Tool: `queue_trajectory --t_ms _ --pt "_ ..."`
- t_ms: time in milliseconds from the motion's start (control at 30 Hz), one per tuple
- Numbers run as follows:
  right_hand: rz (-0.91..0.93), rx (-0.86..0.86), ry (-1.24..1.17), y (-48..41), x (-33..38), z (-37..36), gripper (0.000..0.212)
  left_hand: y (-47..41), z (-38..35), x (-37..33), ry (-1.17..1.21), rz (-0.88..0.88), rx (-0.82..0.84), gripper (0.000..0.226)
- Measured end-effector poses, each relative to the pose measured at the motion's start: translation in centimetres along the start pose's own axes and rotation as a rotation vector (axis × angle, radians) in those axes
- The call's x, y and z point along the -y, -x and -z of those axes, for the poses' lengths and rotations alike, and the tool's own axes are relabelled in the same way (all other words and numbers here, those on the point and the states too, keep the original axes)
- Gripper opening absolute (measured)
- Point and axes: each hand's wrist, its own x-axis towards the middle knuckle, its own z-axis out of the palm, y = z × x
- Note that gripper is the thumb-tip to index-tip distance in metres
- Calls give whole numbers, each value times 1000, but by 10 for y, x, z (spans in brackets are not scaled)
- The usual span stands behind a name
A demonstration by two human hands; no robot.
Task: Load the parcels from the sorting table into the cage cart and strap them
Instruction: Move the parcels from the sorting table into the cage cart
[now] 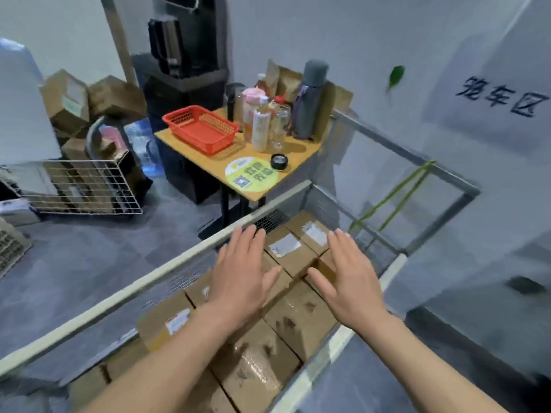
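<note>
Two grips, both released: my left grip (238, 275) and right grip (351, 275) hung flat, fingers spread, over the parcels (301, 317); contact I couldn't tell. At least eight cardboard parcels sat packed inside the cage cart (119, 296). Two green strap strands (393, 195) crossed its far corner. Beyond, one bench (298, 150) carried one red basket (202, 129), one grey flask (310, 99), several bottles (261, 126).
</note>
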Motion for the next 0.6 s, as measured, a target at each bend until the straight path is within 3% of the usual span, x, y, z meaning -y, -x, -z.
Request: queue_trajectory --t_ms 367,600 --pt "-285 -516 256 143 -126 245 77 6 28 -300 110 -651 -191 77" --pt "-424 -691 420 285 -198 364 78 80 14 -485 237 -937 -199 73"
